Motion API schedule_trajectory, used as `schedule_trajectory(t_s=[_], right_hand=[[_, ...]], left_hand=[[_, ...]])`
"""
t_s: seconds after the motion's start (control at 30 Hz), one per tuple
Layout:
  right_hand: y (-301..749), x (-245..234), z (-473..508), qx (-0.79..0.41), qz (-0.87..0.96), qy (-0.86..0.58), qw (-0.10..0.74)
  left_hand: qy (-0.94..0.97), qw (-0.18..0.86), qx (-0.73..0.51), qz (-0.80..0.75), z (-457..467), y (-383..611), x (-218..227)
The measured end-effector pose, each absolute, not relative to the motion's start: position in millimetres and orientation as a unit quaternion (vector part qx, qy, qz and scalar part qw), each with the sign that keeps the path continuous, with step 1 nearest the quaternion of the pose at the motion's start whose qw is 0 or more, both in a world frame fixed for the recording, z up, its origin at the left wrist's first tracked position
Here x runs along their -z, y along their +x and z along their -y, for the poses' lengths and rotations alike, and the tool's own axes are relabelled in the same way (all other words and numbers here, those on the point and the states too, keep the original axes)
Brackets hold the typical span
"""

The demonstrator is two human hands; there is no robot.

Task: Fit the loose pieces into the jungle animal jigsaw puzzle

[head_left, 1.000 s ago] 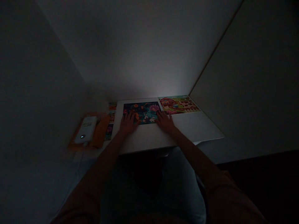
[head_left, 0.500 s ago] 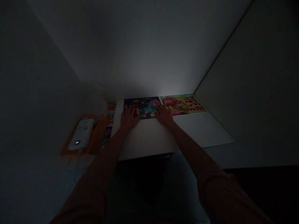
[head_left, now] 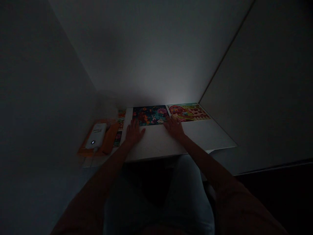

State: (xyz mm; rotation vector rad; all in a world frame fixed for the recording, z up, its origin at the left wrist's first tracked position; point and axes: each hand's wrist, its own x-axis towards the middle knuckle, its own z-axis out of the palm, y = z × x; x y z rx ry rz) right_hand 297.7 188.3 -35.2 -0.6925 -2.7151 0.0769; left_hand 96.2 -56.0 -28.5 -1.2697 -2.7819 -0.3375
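Dark teal floral puzzle [head_left: 150, 115] lies at the far edge of the tabletop [head_left: 156, 142], its long axis running left to right across the person's view. Just to its right, almost touching it, is a farm-scene puzzle [head_left: 188, 112] with a red barn, lying the same way, its long side also running left to right, and the two form one row against the back wall.

The left hand [head_left: 134, 133] lies palm down and open, its fingers spread, with the fingertips at the near edge of the floral puzzle towards its left corner. The right hand [head_left: 174, 128] is also flat and open, at the near right corner of the floral puzzle and close to the lower left corner of the farm-scene puzzle. Neither hand closes on anything; both simply rest on or against the surface.

Left of the tabletop's pale surface, an orange pouch [head_left: 110, 137] carries a white power bank [head_left: 96, 135] on top of it, with a small light glowing on its face and a thin cable [head_left: 91, 161] running from its near end. Between the pouch and the floral puzzle, a column of small colourful picture cards [head_left: 117, 138] runs from near to far, too dim to read in detail.
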Motion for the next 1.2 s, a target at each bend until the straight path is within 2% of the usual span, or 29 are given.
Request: schedule_trajectory(t_s=[0.2, 0.47, 1.2], right_hand=[[328, 40, -185, -0.047, 0.952, -0.269, 0.135], [326, 32, -181, -0.064, 0.95, -0.278, 0.125], [327, 32, -181, -0.061, 0.945, -0.298, 0.116]], left_hand=[[-0.396, 0.025, 0.105, 0.912, 83, 100, 28], [-0.381, 0.053, 0.111, 0.917, 82, 109, 25], [-0.38, 0.045, 0.142, 0.913, 83, 102, 30]])
